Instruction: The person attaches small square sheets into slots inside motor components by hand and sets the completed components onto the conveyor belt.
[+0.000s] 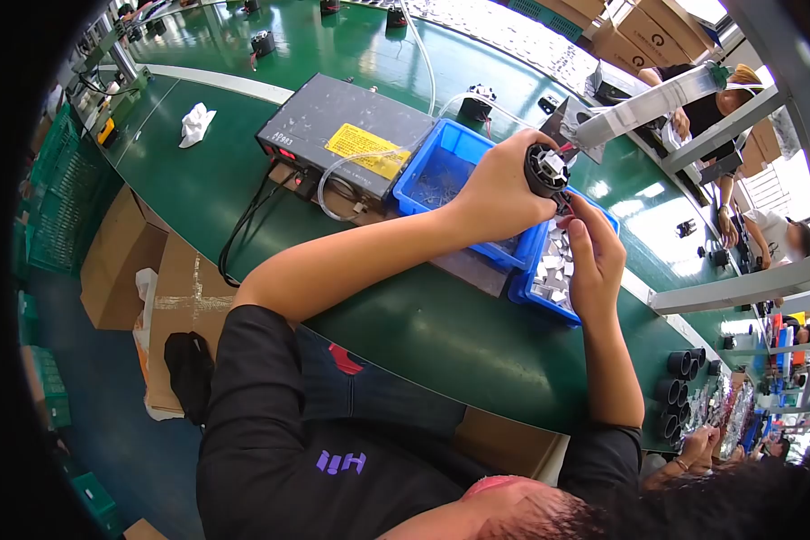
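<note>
My left hand [504,191] is wrapped around a round black motor-like part [545,169], with its open end and pale inner pieces facing up. My right hand [596,261] is close against the underside of that part, thumb and fingers pinched near a short red and dark wire [565,207]. What sits between those fingertips is too small to make out. Below the hands is a blue bin [519,286] of small pale flat pieces [552,270]. A second blue bin [405,191], holding small metal bits, lies under my left wrist.
A grey control box [333,117] with a yellow label and cables stands left of the bins. A clear tube [652,103] on a stand reaches over beside my hands. Crumpled white tissue [195,124] lies on the green table [405,333]. Black cylinders [679,382] stand at right, with co-workers beyond.
</note>
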The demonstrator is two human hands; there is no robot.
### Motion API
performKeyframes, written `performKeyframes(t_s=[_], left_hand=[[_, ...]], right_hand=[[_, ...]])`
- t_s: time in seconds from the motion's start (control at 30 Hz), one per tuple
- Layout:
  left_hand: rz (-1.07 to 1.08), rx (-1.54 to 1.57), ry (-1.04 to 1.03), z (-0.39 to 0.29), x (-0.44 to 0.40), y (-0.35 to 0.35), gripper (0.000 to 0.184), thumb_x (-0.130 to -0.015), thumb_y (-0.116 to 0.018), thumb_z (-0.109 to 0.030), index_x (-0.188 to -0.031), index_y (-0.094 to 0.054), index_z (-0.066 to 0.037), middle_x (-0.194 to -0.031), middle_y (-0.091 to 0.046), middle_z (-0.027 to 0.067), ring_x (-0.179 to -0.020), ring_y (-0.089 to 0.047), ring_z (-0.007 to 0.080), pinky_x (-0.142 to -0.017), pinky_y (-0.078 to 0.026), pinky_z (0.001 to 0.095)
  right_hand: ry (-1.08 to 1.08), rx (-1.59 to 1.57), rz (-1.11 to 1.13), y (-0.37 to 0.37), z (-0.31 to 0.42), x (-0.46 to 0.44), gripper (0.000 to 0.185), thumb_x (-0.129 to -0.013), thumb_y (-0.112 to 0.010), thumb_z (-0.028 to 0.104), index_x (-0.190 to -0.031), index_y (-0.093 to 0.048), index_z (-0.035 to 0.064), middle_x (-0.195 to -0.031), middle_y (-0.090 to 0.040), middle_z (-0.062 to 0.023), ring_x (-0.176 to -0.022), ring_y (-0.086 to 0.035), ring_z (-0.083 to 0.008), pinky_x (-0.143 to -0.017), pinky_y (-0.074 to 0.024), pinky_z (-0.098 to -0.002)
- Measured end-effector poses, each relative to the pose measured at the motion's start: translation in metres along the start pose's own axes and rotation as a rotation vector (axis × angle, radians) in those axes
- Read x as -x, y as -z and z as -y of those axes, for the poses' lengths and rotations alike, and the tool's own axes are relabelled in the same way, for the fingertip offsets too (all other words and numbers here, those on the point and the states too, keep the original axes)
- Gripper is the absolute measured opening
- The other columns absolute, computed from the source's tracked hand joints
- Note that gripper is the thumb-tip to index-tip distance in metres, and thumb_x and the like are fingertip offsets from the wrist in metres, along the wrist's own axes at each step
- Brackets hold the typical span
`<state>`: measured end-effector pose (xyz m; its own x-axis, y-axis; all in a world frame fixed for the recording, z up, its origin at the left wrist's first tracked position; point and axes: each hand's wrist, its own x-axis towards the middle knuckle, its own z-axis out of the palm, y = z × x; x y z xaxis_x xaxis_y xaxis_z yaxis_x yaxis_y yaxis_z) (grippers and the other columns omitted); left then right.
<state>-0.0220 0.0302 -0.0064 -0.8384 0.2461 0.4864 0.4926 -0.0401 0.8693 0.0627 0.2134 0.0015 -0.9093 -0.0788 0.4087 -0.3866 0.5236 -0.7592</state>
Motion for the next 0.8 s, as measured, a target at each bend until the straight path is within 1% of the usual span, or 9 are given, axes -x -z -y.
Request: performKeyframes(t_s=[0.17,0.3,0.67,0.8], left_hand=[[-0.006,0.01,0.012,-0.0035,-0.0017,0.0021,0.059,-0.069,-0.078,0.0,-0.125,-0.06,-0.001,-0.108,-0.071,0.0163,-0.094,-0.071,0.0261,-0.088,-0.059,0.0316],[-0.016,0.049,0.004,-0.0035,-0.0035,0.0014,0.059,-0.069,-0.078,0.0,-0.125,-0.061,0.0,-0.108,-0.071,0.016,-0.095,-0.071,0.0257,-0.089,-0.059,0.031],[-0.022,0.019,0.01,-0.0079,-0.0043,0.0011,0.059,-0.068,-0.079,0.0,-0.124,-0.061,0.001,-0.109,-0.072,0.0163,-0.095,-0.071,0.0252,-0.088,-0.059,0.0298],[-0.062,0.034,-0.042,-0.0045,-0.0025,-0.001,0.057,-0.069,-0.078,0.001,-0.123,-0.061,-0.001,-0.108,-0.072,0.0153,-0.093,-0.071,0.0259,-0.087,-0.059,0.0323]], right_hand=[[0.006,-0.058,0.011,-0.0022,-0.0029,0.0001,0.047,-0.111,-0.059,0.027,-0.146,-0.063,-0.0047,-0.124,-0.069,-0.0177,-0.108,-0.067,-0.0247,-0.098,-0.0527,-0.0358],[0.006,-0.142,-0.01,-0.0053,-0.0028,0.0017,0.047,-0.107,-0.06,0.017,-0.148,-0.06,-0.0056,-0.124,-0.069,-0.0178,-0.105,-0.065,-0.023,-0.095,-0.0519,-0.0336],[0.005,-0.196,-0.007,-0.0073,-0.0062,0.0022,0.05,-0.107,-0.06,0.018,-0.151,-0.057,-0.0048,-0.124,-0.068,-0.0182,-0.105,-0.065,-0.0234,-0.095,-0.0527,-0.0346],[0.01,-0.235,0.002,-0.0075,-0.0066,0.0011,0.047,-0.107,-0.06,0.017,-0.148,-0.059,-0.0053,-0.125,-0.068,-0.0181,-0.104,-0.065,-0.0228,-0.094,-0.0528,-0.0343]])
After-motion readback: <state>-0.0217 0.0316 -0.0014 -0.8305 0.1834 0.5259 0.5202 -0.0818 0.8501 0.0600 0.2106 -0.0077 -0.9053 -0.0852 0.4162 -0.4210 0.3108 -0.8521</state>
